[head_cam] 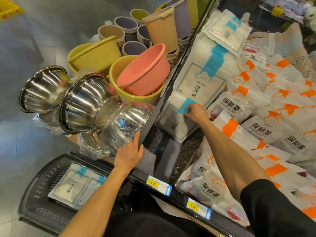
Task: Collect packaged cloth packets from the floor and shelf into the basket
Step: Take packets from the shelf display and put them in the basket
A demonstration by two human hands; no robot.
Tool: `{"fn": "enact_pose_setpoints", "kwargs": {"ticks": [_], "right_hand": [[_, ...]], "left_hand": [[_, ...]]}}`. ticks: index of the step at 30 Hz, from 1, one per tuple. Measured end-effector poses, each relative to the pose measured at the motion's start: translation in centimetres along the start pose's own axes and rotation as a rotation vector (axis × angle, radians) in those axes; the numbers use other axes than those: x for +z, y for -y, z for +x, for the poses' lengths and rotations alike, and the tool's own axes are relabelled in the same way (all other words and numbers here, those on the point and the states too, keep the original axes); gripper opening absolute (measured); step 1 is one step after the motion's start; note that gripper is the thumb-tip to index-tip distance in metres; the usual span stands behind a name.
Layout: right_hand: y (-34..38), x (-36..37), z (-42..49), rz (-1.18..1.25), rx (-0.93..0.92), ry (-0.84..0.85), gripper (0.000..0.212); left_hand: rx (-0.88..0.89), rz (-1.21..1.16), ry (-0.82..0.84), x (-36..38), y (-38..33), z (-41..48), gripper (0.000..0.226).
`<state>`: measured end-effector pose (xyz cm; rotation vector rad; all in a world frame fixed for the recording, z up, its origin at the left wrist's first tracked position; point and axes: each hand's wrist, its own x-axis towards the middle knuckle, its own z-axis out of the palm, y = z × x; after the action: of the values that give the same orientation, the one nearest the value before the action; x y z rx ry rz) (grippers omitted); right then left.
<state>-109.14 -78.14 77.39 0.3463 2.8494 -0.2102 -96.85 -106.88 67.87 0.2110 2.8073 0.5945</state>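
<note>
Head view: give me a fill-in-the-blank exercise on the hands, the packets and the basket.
1. The right hand grips a cloth packet on the shelf by its ____ strip.
2. The basket on the floor shows ____ packets in it.
3. The pink basin sits in a stack of ____ basins.
Missing words: blue; two; yellow.

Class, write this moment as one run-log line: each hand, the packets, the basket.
right hand pinches cloth packet on shelf | left hand rests open on shelf edge | basket holds two packets
</note>
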Motion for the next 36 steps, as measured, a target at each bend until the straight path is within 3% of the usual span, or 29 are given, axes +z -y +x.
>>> {"fn": "enact_pose_setpoints", "kwargs": {"ticks": [3, 5, 8, 13, 17, 23, 28, 36], "right_hand": [[-0.2, -0.7, -0.2, -0.009, -0.048, -0.012, 0.025], [-0.3, -1.5, -0.6, -0.004, -0.077, -0.026, 0.01], [-0.1, -2.4, -1.4, 0.006, -0.088, -0.051, 0.034], [0.6, -2.1, -4.2, -0.168, -0.119, -0.039, 0.047], [1.0, -2.0, -6.9, -0.21, -0.135, -0.168, 0.046], [2.2, -1.1, -11.5, -0.214, -0.099, -0.076, 0.051], [4.1, 0.1, -16.0, -0.128, -0.056, -0.074, 0.056], [6.0, 0.5, -22.8, -0.098, -0.067, -0.167, 0.059]], "left_hand": [[-0.001, -0.012, 0.0, 0.0, 0.0, 0.0, 0.063], [0.005, -0.012, 0.009, 0.0, 0.0, 0.0, 0.063], [0.015, -0.016, 0.022, 0.1, 0.2, 0.0, 0.064], [0.075, 0.009, 0.029, -0.2, -0.2, -0.2, 0.065], [0.111, 0.127, 0.072, -2.4, -0.2, 0.3, 0.062], [0.225, 0.274, 0.024, -8.2, -2.0, 0.2, 0.049], [0.283, 0.43, 0.063, -12.1, -3.7, -0.9, 0.053], [0.402, 0.495, -0.084, -13.9, -4.3, -5.2, 0.058]]}}
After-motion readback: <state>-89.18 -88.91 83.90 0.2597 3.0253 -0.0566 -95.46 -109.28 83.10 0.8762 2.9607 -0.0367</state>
